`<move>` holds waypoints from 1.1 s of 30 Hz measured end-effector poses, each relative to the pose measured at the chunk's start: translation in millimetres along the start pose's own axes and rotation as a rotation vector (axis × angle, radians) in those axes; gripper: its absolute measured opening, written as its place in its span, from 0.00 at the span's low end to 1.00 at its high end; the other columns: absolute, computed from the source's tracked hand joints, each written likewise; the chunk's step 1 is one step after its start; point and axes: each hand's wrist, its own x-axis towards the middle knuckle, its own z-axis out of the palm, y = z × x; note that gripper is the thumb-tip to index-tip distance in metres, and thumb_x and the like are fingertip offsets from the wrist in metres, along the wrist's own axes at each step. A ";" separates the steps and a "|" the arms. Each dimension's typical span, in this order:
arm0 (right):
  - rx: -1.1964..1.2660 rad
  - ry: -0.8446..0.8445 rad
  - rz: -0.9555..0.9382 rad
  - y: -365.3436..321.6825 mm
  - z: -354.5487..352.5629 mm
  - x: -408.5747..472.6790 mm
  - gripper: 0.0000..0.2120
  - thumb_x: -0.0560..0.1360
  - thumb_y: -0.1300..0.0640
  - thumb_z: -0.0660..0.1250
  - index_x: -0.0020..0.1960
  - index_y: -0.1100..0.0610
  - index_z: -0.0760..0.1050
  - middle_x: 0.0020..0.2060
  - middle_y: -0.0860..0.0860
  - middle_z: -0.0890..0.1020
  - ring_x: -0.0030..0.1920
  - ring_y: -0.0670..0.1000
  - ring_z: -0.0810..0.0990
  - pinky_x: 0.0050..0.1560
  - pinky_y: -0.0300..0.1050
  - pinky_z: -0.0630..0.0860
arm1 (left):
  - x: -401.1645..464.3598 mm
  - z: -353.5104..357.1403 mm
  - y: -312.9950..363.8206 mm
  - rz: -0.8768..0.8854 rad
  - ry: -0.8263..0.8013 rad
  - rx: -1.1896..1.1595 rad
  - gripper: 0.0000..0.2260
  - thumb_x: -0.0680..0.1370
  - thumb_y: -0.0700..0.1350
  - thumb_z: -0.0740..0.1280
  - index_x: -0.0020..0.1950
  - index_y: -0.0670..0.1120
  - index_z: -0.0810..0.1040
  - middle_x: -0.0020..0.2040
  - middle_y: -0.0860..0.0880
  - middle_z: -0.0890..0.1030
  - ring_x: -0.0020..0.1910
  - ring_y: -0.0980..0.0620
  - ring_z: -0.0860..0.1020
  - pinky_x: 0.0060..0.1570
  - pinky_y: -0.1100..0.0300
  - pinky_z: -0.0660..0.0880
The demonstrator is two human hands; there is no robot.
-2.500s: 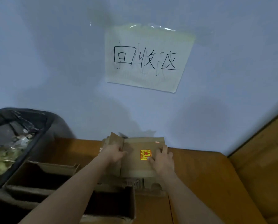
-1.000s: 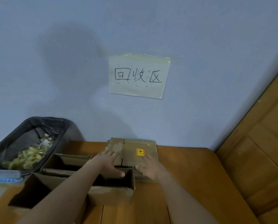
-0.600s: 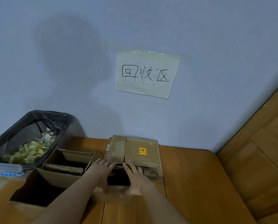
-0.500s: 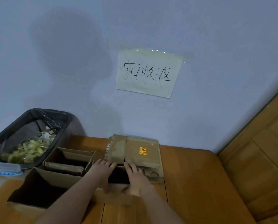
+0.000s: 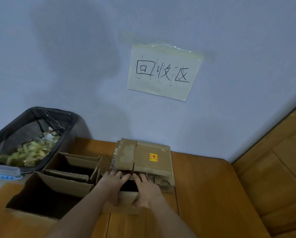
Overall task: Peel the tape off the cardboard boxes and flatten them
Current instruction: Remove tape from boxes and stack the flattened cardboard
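Observation:
A small open cardboard box (image 5: 127, 199) stands on the wooden table (image 5: 204, 194) in front of me. My left hand (image 5: 112, 186) and my right hand (image 5: 148, 189) grip it side by side, fingers reaching over its dark opening to the far rim, thumbs against the near wall. Just behind it, against the wall, lies a stack of flattened cardboard (image 5: 142, 160) with a yellow sticker on top. No tape shows on the small box from here.
Two more open boxes sit to the left, a large one (image 5: 61, 185) and a divided one (image 5: 78, 159). A bin with a black bag (image 5: 32, 111) holds scraps at far left. A handwritten paper sign (image 5: 164, 73) hangs on the wall. Wooden panelling (image 5: 278, 165) rises on the right.
Both hands left the top of the flattened stack and came back toward me onto the small open box, where they hold its rim. My view has pulled back and shifted left.

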 end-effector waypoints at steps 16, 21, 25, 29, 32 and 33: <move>-0.260 0.165 -0.086 13.1 -26.9 -97.3 0.52 0.69 0.37 0.70 0.78 0.57 0.43 0.76 0.54 0.56 0.76 0.54 0.53 0.72 0.56 0.31 | -66.9 -36.7 66.6 0.039 0.300 0.082 0.47 0.70 0.62 0.70 0.79 0.49 0.45 0.76 0.46 0.59 0.74 0.42 0.59 0.74 0.44 0.55; -0.159 0.197 -0.099 8.5 -38.0 -132.4 0.53 0.67 0.40 0.73 0.78 0.59 0.47 0.74 0.54 0.59 0.75 0.54 0.55 0.77 0.51 0.45 | -101.0 -47.5 90.9 0.047 0.387 -0.022 0.49 0.67 0.67 0.69 0.78 0.48 0.49 0.76 0.48 0.60 0.73 0.45 0.60 0.74 0.46 0.55; -0.114 0.225 -0.102 3.4 -38.9 -160.5 0.53 0.67 0.42 0.75 0.78 0.58 0.46 0.72 0.55 0.62 0.72 0.56 0.60 0.75 0.51 0.54 | -128.9 -51.9 104.5 0.018 0.398 -0.011 0.48 0.67 0.65 0.71 0.77 0.47 0.51 0.75 0.48 0.61 0.73 0.45 0.59 0.74 0.45 0.55; -0.145 0.265 -0.120 -4.6 -36.8 -181.2 0.51 0.68 0.42 0.73 0.78 0.58 0.47 0.71 0.56 0.62 0.71 0.57 0.61 0.74 0.52 0.56 | -152.9 -53.3 115.7 -0.041 0.391 0.062 0.48 0.67 0.62 0.73 0.78 0.46 0.51 0.74 0.48 0.60 0.73 0.45 0.58 0.74 0.44 0.55; -0.185 0.307 -0.138 -12.2 -33.8 -193.9 0.51 0.68 0.41 0.73 0.77 0.58 0.48 0.71 0.56 0.63 0.71 0.57 0.61 0.74 0.54 0.56 | -169.8 -48.7 119.7 -0.064 0.406 0.107 0.47 0.68 0.61 0.73 0.78 0.46 0.51 0.74 0.48 0.60 0.73 0.45 0.59 0.74 0.46 0.56; -0.195 0.324 -0.146 -15.0 -32.1 -197.8 0.50 0.68 0.41 0.74 0.77 0.58 0.49 0.71 0.56 0.63 0.72 0.57 0.61 0.74 0.54 0.56 | -174.9 -46.0 120.1 -0.067 0.415 0.122 0.47 0.69 0.62 0.72 0.77 0.46 0.52 0.74 0.48 0.60 0.73 0.45 0.59 0.74 0.46 0.56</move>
